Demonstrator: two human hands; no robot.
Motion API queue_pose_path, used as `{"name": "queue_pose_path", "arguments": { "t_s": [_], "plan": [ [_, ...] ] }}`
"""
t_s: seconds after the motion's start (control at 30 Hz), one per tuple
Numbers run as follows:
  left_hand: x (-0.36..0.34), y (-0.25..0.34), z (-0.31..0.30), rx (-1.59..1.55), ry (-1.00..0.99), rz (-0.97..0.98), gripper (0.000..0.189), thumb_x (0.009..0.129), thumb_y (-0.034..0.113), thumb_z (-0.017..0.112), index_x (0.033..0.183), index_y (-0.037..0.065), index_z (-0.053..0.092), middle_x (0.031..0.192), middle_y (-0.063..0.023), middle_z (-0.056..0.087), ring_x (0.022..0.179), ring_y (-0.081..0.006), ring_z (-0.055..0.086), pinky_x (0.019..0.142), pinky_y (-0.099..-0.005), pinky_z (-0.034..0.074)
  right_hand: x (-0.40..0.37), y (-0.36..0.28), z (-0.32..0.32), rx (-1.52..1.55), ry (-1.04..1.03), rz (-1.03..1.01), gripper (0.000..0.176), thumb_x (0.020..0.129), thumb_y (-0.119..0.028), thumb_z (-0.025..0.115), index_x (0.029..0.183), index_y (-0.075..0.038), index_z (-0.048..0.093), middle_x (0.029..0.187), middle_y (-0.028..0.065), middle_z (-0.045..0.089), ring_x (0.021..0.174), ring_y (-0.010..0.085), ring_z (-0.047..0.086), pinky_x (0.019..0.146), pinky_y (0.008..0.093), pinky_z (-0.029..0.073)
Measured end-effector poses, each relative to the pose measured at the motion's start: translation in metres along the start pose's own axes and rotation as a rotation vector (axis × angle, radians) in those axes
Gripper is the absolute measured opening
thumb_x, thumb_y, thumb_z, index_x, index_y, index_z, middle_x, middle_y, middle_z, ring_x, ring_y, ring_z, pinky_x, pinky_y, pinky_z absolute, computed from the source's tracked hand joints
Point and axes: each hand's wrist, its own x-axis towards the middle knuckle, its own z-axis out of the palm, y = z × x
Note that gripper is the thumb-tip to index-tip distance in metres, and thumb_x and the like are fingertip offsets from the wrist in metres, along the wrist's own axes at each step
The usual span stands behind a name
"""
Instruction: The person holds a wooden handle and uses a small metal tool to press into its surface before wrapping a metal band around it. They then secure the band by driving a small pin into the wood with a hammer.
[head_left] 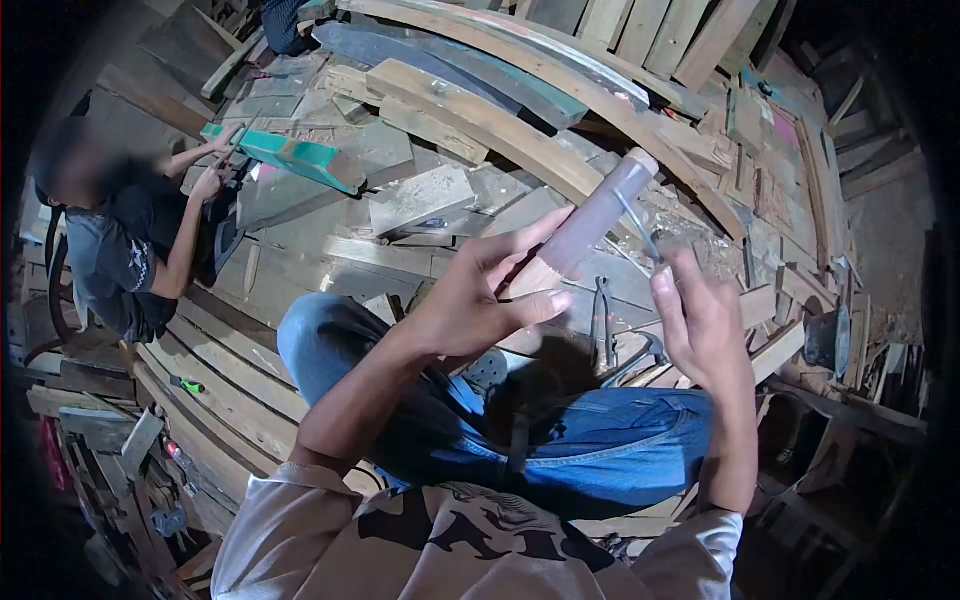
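My left hand (pixel 485 285) is wrapped round the lower, bare-wood end of a round wooden piece (pixel 600 215). A greyish-purple covering wraps its middle, and wood shows again at its upper tip. From near that tip a thin grey strip (pixel 635 222) runs down to my right hand (pixel 705 315), which pinches its end between thumb and fingers. The piece slants up and to the right over the boards. Below it, between the two hands, lies a pair of pincers (pixel 602 322) with its handles toward me. A curved dark tool (pixel 640 358) is beside the pincers.
At the left another person (pixel 120 230) sits with both hands at a teal-painted timber (pixel 290 158). Long curved planks (pixel 480 110) lie across the back. A pale wood block (pixel 420 200) rests on the boards, and a green-handled tool (pixel 187 384) lies at left.
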Motion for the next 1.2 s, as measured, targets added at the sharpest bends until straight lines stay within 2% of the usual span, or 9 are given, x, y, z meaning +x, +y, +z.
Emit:
{"name": "queue_pose_path", "arguments": {
  "t_s": [0.1, 0.2, 0.37, 0.53, 0.67, 0.73, 0.9, 1.03, 1.2],
  "plan": [
    [0.001, 0.007, -0.003, -0.057, -0.016, -0.142, 0.074, 0.088, -0.002, 0.069, 0.153, 0.004, 0.034, 0.120, -0.0098, 0.066, 0.092, -0.0095, 0.063, 0.079, -0.0250, 0.052, -0.004, -0.008, 0.010, 0.031, -0.071, -0.204, 0.026, 0.100, -0.025, 0.054, 0.113, -0.005, 0.061, 0.072, 0.0205, 0.064, 0.063, 0.0409, 0.063, 0.060, 0.0478, 0.048],
    [0.000, 0.005, 0.001, -0.125, 0.022, -0.156, 0.076, 0.087, -0.004, 0.070, 0.153, 0.003, 0.033, 0.120, -0.0099, 0.066, 0.080, -0.0076, 0.064, 0.067, -0.0222, 0.053, 0.001, 0.000, 0.001, -0.001, -0.079, 0.000, 0.027, 0.099, -0.028, 0.056, 0.114, -0.006, 0.061, 0.075, 0.0212, 0.065, 0.067, 0.0411, 0.065, 0.060, 0.0478, 0.049],
    [-0.001, 0.001, 0.000, -0.083, 0.083, -0.237, 0.072, 0.084, 0.000, 0.074, 0.148, -0.002, 0.041, 0.114, -0.0092, 0.068, 0.080, -0.0092, 0.065, 0.061, -0.0236, 0.052, -0.002, -0.005, 0.013, 0.038, -0.135, -0.238, 0.026, 0.099, -0.028, 0.056, 0.113, -0.006, 0.061, 0.073, 0.0209, 0.064, 0.063, 0.0399, 0.064, 0.059, 0.0477, 0.049],
    [-0.002, 0.004, -0.002, 0.004, 0.123, -0.220, 0.067, 0.085, 0.005, 0.076, 0.144, -0.003, 0.046, 0.111, -0.0082, 0.069, 0.078, -0.0093, 0.065, 0.058, -0.0227, 0.049, 0.004, 0.006, 0.007, -0.069, -0.002, -0.069, 0.028, 0.098, -0.030, 0.058, 0.114, -0.007, 0.060, 0.070, 0.0213, 0.063, 0.064, 0.0417, 0.063, 0.059, 0.0491, 0.049],
    [-0.002, 0.002, -0.003, -0.050, 0.127, -0.302, 0.067, 0.083, 0.003, 0.077, 0.143, -0.003, 0.047, 0.111, -0.0076, 0.070, 0.077, -0.0066, 0.063, 0.060, -0.0215, 0.048, -0.001, -0.003, 0.010, 0.022, -0.164, -0.204, 0.027, 0.099, -0.029, 0.056, 0.114, -0.007, 0.061, 0.068, 0.0201, 0.062, 0.063, 0.0406, 0.063, 0.058, 0.0491, 0.049],
    [-0.002, 0.000, -0.004, -0.016, 0.108, -0.228, 0.067, 0.083, 0.001, 0.077, 0.143, -0.004, 0.047, 0.111, -0.0086, 0.070, 0.083, -0.0056, 0.062, 0.064, -0.0216, 0.049, 0.004, 0.001, 0.003, -0.028, -0.106, -0.018, 0.028, 0.098, -0.030, 0.058, 0.114, -0.007, 0.062, 0.068, 0.0199, 0.062, 0.064, 0.0409, 0.064, 0.059, 0.0491, 0.049],
    [0.001, -0.008, 0.000, 0.084, 0.164, -0.112, 0.068, 0.084, 0.000, 0.076, 0.144, -0.005, 0.045, 0.122, -0.0099, 0.066, 0.101, -0.0104, 0.061, 0.087, -0.0267, 0.052, -0.003, -0.003, 0.010, -0.111, -0.128, -0.199, 0.026, 0.099, -0.031, 0.055, 0.112, -0.010, 0.062, 0.065, 0.0186, 0.061, 0.063, 0.0404, 0.063, 0.057, 0.0488, 0.048],
    [0.000, -0.019, 0.002, 0.208, 0.230, -0.004, 0.062, 0.087, 0.008, 0.075, 0.140, -0.009, 0.048, 0.114, -0.0143, 0.069, 0.101, -0.0110, 0.061, 0.089, -0.0288, 0.052, 0.003, 0.004, 0.005, -0.144, -0.006, -0.032, 0.029, 0.098, -0.035, 0.057, 0.114, -0.012, 0.063, 0.066, 0.0178, 0.062, 0.062, 0.0402, 0.063, 0.057, 0.0484, 0.048],
    [0.001, -0.023, -0.001, 0.275, 0.218, 0.034, 0.063, 0.085, 0.010, 0.077, 0.138, -0.010, 0.049, 0.113, -0.0192, 0.071, 0.102, -0.0115, 0.062, 0.089, -0.0299, 0.053, -0.002, -0.006, 0.011, -0.137, -0.160, -0.160, 0.029, 0.097, -0.035, 0.058, 0.115, -0.014, 0.063, 0.066, 0.0166, 0.060, 0.060, 0.0389, 0.062, 0.055, 0.0481, 0.048]
  ]
}}
